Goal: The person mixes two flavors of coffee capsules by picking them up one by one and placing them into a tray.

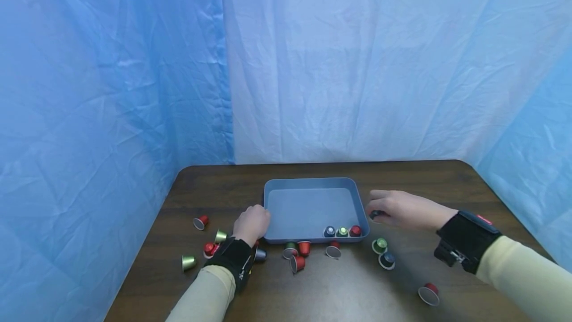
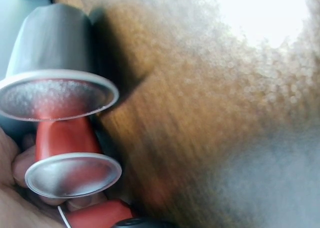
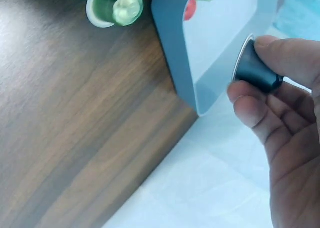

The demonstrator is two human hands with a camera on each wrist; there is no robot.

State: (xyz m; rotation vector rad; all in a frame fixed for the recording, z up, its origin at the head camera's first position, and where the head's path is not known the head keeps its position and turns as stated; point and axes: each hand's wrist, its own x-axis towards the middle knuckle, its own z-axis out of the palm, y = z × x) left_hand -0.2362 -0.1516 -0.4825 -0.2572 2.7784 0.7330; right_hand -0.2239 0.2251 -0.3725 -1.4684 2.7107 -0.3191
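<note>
My right hand [image 1: 395, 208] is at the tray's right side, pinching a dark coffee capsule [image 3: 258, 67] between thumb and fingertips, its silver rim outward. The blue-grey tray [image 1: 313, 235] has three capsules along its near right edge: a dark blue one [image 1: 329, 231], a green one [image 1: 342, 231] and a red one [image 1: 355, 231]. By the tray's left rim, my left hand [image 1: 252, 223] has its fingers bent; I cannot tell whether they grip anything. In the left wrist view, a red capsule [image 2: 67, 138] overlaps those fingers, with a dark capsule [image 2: 52, 45] just beyond it.
Several more capsules lie on the brown table [image 1: 348, 297]: a red one [image 1: 203, 220] and a light green one [image 1: 188, 262] at left, red ones [image 1: 298, 263] before the tray, a green one [image 1: 380, 245] and another red one [image 1: 429, 293] at right. Blue curtains [image 1: 313, 63] surround the table.
</note>
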